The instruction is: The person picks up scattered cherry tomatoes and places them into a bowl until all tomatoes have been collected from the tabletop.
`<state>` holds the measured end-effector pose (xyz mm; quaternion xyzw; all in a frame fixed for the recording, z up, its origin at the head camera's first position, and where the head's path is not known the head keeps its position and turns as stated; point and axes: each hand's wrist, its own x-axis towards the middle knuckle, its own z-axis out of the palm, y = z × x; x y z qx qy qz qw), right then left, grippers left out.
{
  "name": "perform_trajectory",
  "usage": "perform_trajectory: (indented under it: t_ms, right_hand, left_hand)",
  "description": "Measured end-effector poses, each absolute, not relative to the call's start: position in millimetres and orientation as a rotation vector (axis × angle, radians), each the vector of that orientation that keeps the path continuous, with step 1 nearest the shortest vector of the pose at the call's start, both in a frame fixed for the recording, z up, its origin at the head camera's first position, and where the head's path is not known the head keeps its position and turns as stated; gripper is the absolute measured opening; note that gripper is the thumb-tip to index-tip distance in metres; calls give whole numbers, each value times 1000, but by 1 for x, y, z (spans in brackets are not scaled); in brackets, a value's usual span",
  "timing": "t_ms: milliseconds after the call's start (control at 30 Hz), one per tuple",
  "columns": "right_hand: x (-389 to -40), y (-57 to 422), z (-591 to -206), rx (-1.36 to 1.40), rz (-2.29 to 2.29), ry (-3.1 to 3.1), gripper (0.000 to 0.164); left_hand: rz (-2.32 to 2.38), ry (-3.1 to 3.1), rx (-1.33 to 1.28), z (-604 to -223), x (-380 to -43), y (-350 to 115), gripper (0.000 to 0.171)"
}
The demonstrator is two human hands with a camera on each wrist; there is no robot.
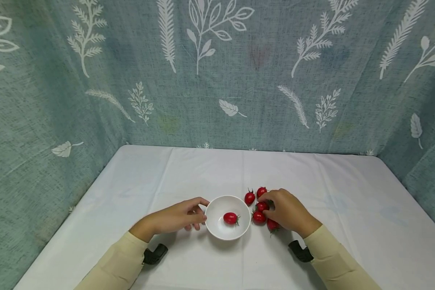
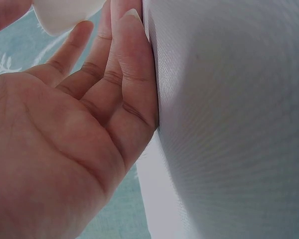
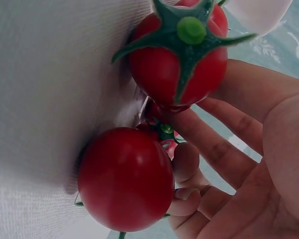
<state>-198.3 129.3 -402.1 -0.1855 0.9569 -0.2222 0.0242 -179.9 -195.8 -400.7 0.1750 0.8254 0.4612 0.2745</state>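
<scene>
Head: one tomato (image 1: 230,218) is seen in a bowl (image 1: 217,230) touched by the left hand (image 1: 177,217). Left wrist: its palm (image 2: 45,144) is shown only here, fingers (image 2: 132,64) loosely spread. Right wrist: tomatoes (image 3: 127,179) are shown beside the right hand (image 3: 271,172); pinching cannot be confirmed.

Left hand (image 1: 183,215) angled inward, fingers (image 2: 134,74) loosely parted; right hand (image 1: 288,209) angled inward too, fingers (image 3: 219,149) curved

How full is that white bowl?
Nearly empty: the head view shows the white bowl holding a single red tomato, with bare bottom around it. The other tomatoes lie outside, on the white cloth.
</scene>
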Motion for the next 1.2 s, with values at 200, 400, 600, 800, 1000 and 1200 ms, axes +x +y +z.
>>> perform_trajectory:
  t_ms: [200, 400, 600, 800, 1000, 1200]
  right_hand:
    - [-198, 130, -402, -577, -693, 2970, 29]
    - [-198, 130, -399, -578, -697, 2986, 30]
    - [-196, 130, -395, -608, -722, 2993, 30]
    - [-193, 132, -390, -674, -744, 3021, 32]
    - [-190, 131, -385, -729, -761, 3051, 33]
    - [-184, 127, -379, -750, -766, 3082, 33]
  left_hand:
    - [1235, 2221, 468, -402, -180, -196, 41]
    - [1230, 2223, 470, -402, -181, -196, 41]
    - [1235, 2221, 472, -401, -181, -196, 42]
    - [1234, 2220, 471, -401, -181, -196, 42]
    - [1226, 2225, 478, -401, -181, -196, 41]
    - [1229, 2222, 474, -401, -181, -196, 41]
